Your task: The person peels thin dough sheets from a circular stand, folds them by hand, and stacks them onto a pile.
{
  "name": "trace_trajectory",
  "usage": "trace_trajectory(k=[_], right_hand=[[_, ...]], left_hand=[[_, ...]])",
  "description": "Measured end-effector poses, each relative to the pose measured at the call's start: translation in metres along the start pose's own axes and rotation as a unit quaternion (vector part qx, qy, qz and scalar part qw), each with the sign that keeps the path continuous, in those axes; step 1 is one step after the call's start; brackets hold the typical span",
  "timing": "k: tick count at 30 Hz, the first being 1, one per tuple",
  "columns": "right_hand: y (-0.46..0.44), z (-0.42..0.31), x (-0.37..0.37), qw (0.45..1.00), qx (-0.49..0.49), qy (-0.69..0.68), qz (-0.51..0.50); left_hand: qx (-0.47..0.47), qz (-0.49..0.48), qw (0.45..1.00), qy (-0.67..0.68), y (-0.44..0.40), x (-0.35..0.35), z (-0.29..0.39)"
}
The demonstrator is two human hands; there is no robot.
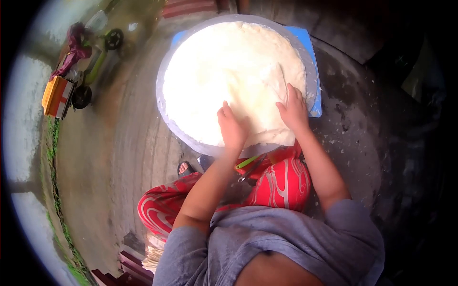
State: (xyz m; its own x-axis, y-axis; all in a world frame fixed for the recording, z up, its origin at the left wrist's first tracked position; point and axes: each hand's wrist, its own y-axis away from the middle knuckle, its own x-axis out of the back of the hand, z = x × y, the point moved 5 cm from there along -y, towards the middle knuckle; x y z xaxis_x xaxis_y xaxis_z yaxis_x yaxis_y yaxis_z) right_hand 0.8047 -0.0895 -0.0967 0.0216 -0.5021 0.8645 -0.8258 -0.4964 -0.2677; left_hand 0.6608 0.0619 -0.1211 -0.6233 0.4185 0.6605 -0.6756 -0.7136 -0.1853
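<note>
A wide, round, pale mass like dough or thin stacked sheets (pixel 205 76) covers most of a round, greyish board (pixel 164 102) in front of me. Strong glare hides much of its surface detail. At its right side, a thin flap (pixel 275 82) stands out from the surface. My right hand (pixel 295 112) has this flap between thumb and fingers. Over the near part of the mass is my left hand (pixel 233 128), its visible fingers pointing away from me and holding nothing that I can see. Whether it presses on the surface is unclear.
A blue panel (pixel 305 40) shows beneath the board. Below its near edge lies a green-handled tool (pixel 245 162). A small green-framed wheeled vehicle (pixel 95 66) and an orange-and-white box (pixel 57 97) stand at far left. Pale stacked pieces (pixel 153 257) lie at lower left.
</note>
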Motion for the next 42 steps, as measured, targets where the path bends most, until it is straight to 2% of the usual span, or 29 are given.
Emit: trace_trajectory(k=[1, 2, 3, 4, 5, 6, 7, 8, 9, 10, 12, 13, 14, 15, 16, 18, 20, 22, 24, 26, 29, 31, 35, 36, 38, 40, 41, 42], right_hand=[[0.002, 0.002, 0.006, 0.995, -0.082, -0.042, -0.043], [0.005, 0.004, 0.008, 0.979, -0.163, -0.083, -0.085], [0.003, 0.006, 0.007, 0.980, -0.159, -0.081, -0.086], [-0.001, 0.014, 0.001, 0.974, -0.188, -0.061, -0.115], [-0.004, 0.024, -0.006, 0.965, -0.215, -0.041, -0.142], [-0.009, 0.032, -0.012, 0.967, -0.208, -0.039, -0.141], [-0.014, 0.039, -0.024, 0.964, -0.180, -0.099, -0.169], [-0.015, 0.035, -0.028, 0.956, -0.152, -0.157, -0.198], [-0.015, 0.033, -0.028, 0.960, -0.119, -0.175, -0.186], [-0.013, 0.026, -0.026, 0.960, -0.111, -0.172, -0.189], [-0.004, 0.006, -0.031, 0.914, -0.111, -0.314, -0.231], [0.000, -0.018, -0.018, 0.896, -0.108, -0.355, -0.244], [0.003, -0.042, -0.003, 0.895, -0.095, -0.355, -0.255], [0.009, -0.068, 0.012, 0.818, -0.135, -0.488, -0.274], [0.017, -0.095, 0.025, 0.718, -0.176, -0.606, -0.293], [0.027, -0.140, 0.047, 0.716, -0.114, -0.591, -0.355], [0.045, -0.196, 0.065, 0.693, -0.076, -0.602, -0.389], [0.069, -0.257, 0.081, 0.695, -0.004, -0.593, -0.406], [0.102, -0.321, 0.094, 0.653, 0.057, -0.602, -0.456], [0.138, -0.378, 0.097, 0.592, 0.108, -0.605, -0.522], [0.207, -0.459, 0.092, 0.537, 0.186, -0.556, -0.607], [0.262, -0.508, 0.082, 0.498, 0.216, -0.517, -0.662], [0.372, -0.598, 0.065, 0.410, 0.276, -0.463, -0.736], [0.397, -0.615, 0.066, 0.390, 0.296, -0.462, -0.740], [0.434, -0.639, 0.070, 0.342, 0.277, -0.479, -0.760], [0.455, -0.652, 0.070, 0.352, 0.242, -0.477, -0.768], [0.453, -0.648, 0.074, 0.344, 0.246, -0.476, -0.771], [0.454, -0.647, 0.076, 0.366, 0.275, -0.466, -0.757]], left_hand=[[0.002, 0.003, 1.000, 0.003, -0.008, 0.002, 0.002], [0.131, -0.052, 0.981, 0.133, -0.016, -0.001, -0.006], [0.255, -0.105, 0.925, 0.260, -0.019, -0.007, -0.014], [0.327, -0.128, 0.836, 0.422, -0.021, -0.016, -0.021], [0.346, -0.190, 0.776, 0.491, -0.027, -0.019, -0.021], [0.358, -0.250, 0.707, 0.555, -0.030, -0.019, -0.018], [0.355, -0.244, 0.707, 0.560, -0.029, -0.011, -0.014], [0.356, -0.262, 0.669, 0.597, -0.026, -0.001, -0.003], [0.357, -0.278, 0.629, 0.632, -0.021, 0.008, 0.008], [0.354, -0.272, 0.628, 0.637, -0.018, 0.019, 0.011], [0.375, -0.291, 0.568, 0.673, -0.004, 0.041, 0.016], [0.372, -0.278, 0.568, 0.679, 0.001, 0.059, 0.016], [0.330, -0.279, 0.540, 0.722, 0.007, 0.080, 0.020], [0.286, -0.277, 0.512, 0.761, 0.014, 0.104, 0.023], [0.274, -0.288, 0.491, 0.775, 0.023, 0.131, 0.025], [0.272, -0.249, 0.455, 0.811, 0.046, 0.183, 0.021], [0.237, -0.209, 0.450, 0.835, 0.078, 0.234, 0.012], [0.197, -0.136, 0.475, 0.847, 0.123, 0.288, 0.010], [0.161, -0.052, 0.514, 0.841, 0.174, 0.335, 0.000], [0.154, 0.005, 0.515, 0.844, 0.228, 0.372, -0.014], [0.111, 0.100, 0.501, 0.852, 0.312, 0.426, -0.029], [0.126, 0.218, 0.533, 0.808, 0.369, 0.457, -0.049], [0.121, 0.338, 0.592, 0.722, 0.479, 0.526, -0.084], [0.098, 0.367, 0.634, 0.674, 0.504, 0.542, -0.085], [0.090, 0.450, 0.654, 0.602, 0.550, 0.565, -0.088], [0.223, 0.512, 0.723, 0.406, 0.623, 0.567, -0.120], [0.313, 0.520, 0.766, 0.214, 0.642, 0.552, -0.119], [0.358, 0.491, 0.777, 0.166, 0.667, 0.531, -0.137]])
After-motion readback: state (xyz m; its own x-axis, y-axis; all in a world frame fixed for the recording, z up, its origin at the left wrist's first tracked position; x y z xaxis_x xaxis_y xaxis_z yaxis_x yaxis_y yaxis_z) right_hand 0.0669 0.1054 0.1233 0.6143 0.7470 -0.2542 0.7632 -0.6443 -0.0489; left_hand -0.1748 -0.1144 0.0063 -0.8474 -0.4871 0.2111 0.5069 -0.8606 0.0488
